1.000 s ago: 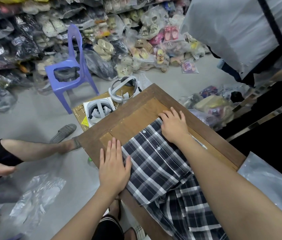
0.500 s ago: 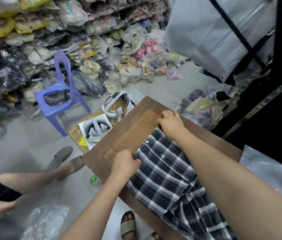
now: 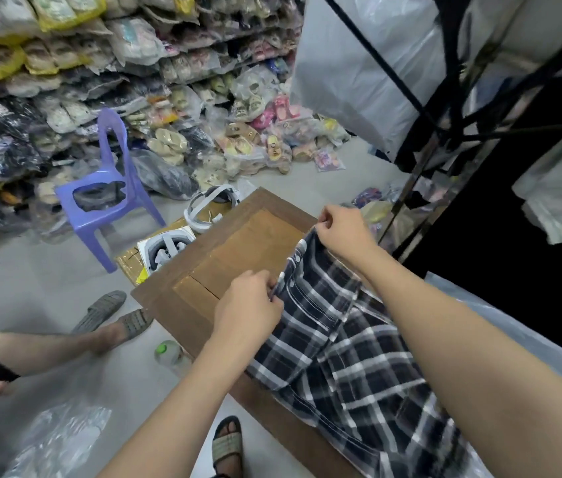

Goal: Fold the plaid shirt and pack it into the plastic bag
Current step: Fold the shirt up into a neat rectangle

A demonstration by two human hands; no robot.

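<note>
The dark blue and white plaid shirt (image 3: 335, 343) lies on the brown wooden table (image 3: 238, 250), its far edge lifted off the surface. My left hand (image 3: 248, 305) pinches the near corner of that lifted edge. My right hand (image 3: 345, 232) grips the far corner, held slightly higher. A row of buttons shows along the raised edge between the hands. A clear plastic bag (image 3: 521, 339) lies on the right, partly behind my right forearm.
Another person's leg (image 3: 48, 346) in a grey sandal stretches across the floor at left. A purple plastic chair (image 3: 107, 188), white headsets (image 3: 210, 205), a small bottle (image 3: 167, 353) and crumpled clear plastic (image 3: 58, 439) sit on the floor. Bagged shoes pile up behind.
Both hands went from pressing flat on the shirt to pinching its far edge and lifting it off the table. The camera tilted upward.
</note>
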